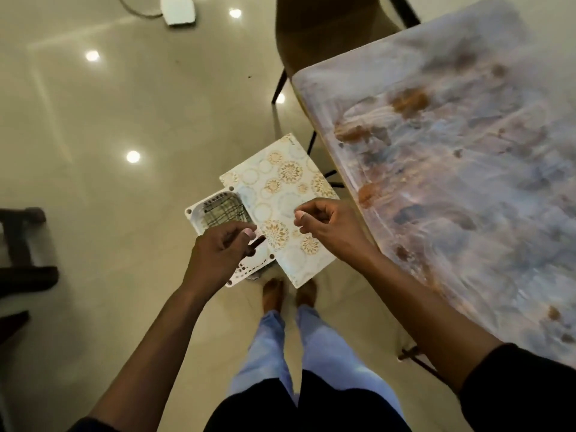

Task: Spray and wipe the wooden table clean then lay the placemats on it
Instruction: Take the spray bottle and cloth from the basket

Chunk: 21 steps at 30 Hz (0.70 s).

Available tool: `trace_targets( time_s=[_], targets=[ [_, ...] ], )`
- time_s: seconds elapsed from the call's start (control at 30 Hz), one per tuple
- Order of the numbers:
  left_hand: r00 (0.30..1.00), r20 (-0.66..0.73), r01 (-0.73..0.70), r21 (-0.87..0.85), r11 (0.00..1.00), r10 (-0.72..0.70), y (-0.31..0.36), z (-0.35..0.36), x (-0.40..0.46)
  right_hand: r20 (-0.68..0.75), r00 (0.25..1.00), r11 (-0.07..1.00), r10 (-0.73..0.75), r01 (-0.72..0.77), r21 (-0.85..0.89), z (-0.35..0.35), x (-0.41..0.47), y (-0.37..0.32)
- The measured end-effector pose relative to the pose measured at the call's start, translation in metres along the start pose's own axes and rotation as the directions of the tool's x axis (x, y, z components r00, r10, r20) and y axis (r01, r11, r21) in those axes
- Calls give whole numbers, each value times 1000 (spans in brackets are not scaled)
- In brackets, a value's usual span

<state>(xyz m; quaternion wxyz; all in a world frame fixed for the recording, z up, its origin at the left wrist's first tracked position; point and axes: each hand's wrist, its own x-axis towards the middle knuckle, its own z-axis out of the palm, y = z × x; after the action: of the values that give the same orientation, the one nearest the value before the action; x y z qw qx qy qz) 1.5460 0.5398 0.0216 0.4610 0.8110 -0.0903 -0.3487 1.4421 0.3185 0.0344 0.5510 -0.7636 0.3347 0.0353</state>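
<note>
Two hands are in view above a glossy beige tiled floor [93,126] that mirrors several ceiling lights. To the right stands the worktop [467,151], its wooden surface streaked and hazy with brown patches showing through a pale film. A dark chair [327,32] is drawn up at its far end, and a white object with a cable [179,9] lies on the floor at the top of the view. Placemats [280,194], cream with gold and pale blue circle patterns, lie stacked at an angle over a white perforated basket [215,210] on the floor, just beside the worktop's near corner and ahead of the person's bare feet. Left hand [223,247]: fingers curled, grip narrow, hovering over the basket's rim; a thin dark item appears between the fingers, but whether it is held cannot be told. Right hand [324,226]: fingers curled inward with thumb and forefinger close, over the placemats; contact with the top mat cannot be told.
</note>
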Motion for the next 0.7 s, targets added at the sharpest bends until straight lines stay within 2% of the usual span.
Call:
trace_targets(
  time_s=[0.13, 0.3, 0.4, 0.53, 0.6, 0.7],
  targets=[
    [990, -121, 76, 8, 997, -74, -31, -3, 39, 179, 983, 990, 42, -16, -143, 42, 71, 23],
    [941, -210, 262, -38, 964, -264, -88, 0, 94, 292, 955, 945, 50, 50, -324, 94, 148, 62],
    [894, -234, 391, -8, 920, -382, -123, 6, 121, 375, 927, 900, -9, 171, -400, 124, 181, 78],
    [849, -271, 477, 28, 878, -453, -156, 15, 153, 503, 860, 828, -86, 343, -444, 164, 212, 101],
    [821, -297, 514, 15, 858, -487, -169, 20, 166, 562, 810, 752, -169, 475, -457, 180, 221, 112],
    [775, -322, 576, 5, 817, -544, -182, 29, 177, 657, 701, 579, -278, 668, -467, 197, 228, 131]
  ],
)
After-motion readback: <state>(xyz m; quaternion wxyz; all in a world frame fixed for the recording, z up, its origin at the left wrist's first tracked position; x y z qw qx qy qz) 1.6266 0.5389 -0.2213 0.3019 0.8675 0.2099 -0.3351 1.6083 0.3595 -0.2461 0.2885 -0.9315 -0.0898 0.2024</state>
